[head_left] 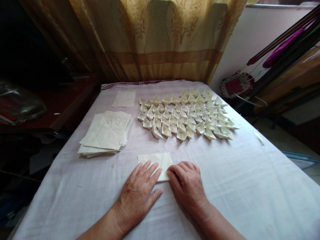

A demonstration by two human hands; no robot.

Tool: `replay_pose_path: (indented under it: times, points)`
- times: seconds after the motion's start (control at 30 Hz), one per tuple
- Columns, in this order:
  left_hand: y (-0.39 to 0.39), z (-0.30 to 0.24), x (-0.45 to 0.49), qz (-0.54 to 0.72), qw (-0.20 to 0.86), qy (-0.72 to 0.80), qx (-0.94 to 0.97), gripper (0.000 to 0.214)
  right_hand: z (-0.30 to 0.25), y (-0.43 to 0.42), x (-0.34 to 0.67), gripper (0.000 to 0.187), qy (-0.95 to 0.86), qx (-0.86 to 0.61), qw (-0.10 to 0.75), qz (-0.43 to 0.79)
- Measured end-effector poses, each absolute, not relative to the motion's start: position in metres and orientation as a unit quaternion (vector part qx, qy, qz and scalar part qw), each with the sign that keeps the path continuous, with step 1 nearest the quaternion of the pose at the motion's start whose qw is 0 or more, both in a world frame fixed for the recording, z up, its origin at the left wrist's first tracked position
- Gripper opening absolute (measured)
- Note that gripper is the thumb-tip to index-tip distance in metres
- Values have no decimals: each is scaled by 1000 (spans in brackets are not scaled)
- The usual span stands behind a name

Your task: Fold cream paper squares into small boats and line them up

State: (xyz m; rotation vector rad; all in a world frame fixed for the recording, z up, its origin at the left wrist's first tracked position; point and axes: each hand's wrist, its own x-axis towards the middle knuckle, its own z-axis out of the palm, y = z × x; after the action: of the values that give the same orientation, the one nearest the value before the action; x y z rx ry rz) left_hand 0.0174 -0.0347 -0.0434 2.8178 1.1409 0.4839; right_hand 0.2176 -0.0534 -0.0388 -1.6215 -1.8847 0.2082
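Observation:
A folded cream sheet of paper point(160, 160) lies on the cloth-covered table point(250, 180) near its front edge. My left hand point(140, 195) lies flat on the sheet's lower left part, fingers stretched out and slightly spread. My right hand point(187, 185) rests at the sheet's right edge with its fingers curled and pressed down against the paper's side. Neither hand lifts the paper.
Several folded paper boats point(186, 115) stand in rows at the table's far middle. A stack of flat paper sheets point(106, 133) lies at the left, with one single sheet point(124, 99) behind it. A curtain point(155, 40) hangs behind. Dark furniture point(50, 106) stands left; rods and a frame point(282, 53) stand right.

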Motion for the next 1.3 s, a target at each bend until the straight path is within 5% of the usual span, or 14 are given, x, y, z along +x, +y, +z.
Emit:
replay_pose_path:
  times: [1.3]
  points:
    - [-32,-47,16,144,22,356,923,49,-40,-60,239,12,-710,-653,250,80]
